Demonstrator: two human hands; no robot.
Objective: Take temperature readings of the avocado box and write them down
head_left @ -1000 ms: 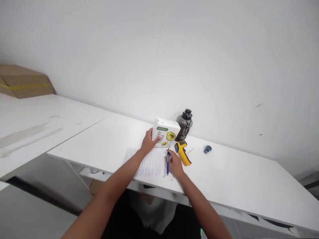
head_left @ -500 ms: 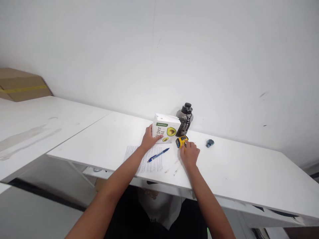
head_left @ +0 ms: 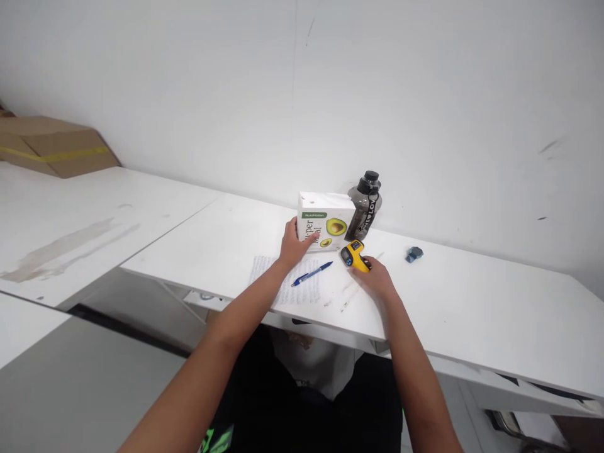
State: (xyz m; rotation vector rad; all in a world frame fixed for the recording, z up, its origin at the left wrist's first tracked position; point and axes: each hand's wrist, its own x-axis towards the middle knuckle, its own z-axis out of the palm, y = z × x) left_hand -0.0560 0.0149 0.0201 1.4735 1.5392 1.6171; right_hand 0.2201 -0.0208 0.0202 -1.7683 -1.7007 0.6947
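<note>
White box (head_left: 326, 220) was held in L hand (head_left: 293, 246); yellow temp gun (head_left: 353, 255) gripped in R hand (head_left: 379, 277); blue pen (head_left: 312, 274) seen partly on ppr (head_left: 299, 294); bottle (head_left: 363, 211) nr box.

The left forearm (head_left: 245, 314) slants far and rightward; the right forearm (head_left: 409, 352) reaches far and slightly left. The left hand (head_left: 293, 245) grips, its thumb extended rightward, fingers mostly hidden. The right hand (head_left: 377, 275), nearer, bends leftward at the wrist, curled closed.
</note>
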